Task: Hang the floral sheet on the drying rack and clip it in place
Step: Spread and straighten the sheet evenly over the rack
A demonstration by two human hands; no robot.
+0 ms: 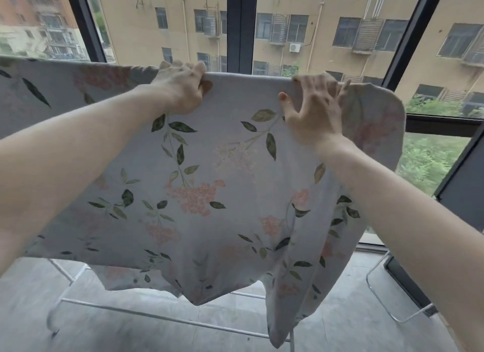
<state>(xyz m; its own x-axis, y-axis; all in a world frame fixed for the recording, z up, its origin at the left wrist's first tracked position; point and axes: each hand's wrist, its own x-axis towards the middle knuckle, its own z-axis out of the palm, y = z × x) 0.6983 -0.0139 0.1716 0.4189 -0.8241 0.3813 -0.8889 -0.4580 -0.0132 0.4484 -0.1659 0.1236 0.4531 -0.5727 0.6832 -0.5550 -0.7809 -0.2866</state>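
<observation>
Grey concrete floor (235,333), white drying rack (157,316), floral sheet (222,194), black-framed window (239,24)

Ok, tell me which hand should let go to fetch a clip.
Probably the right hand: its fingers lie spread and flat on the floral sheet, only pressing it. The left hand grips the top edge, curled over it, so it can keep the sheet in place.

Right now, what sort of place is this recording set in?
Probably an enclosed balcony or window-side laundry spot in an upper-floor flat: tall dark-framed windows face an apartment block, and a floral sheet hangs over a white drying rack.
</observation>
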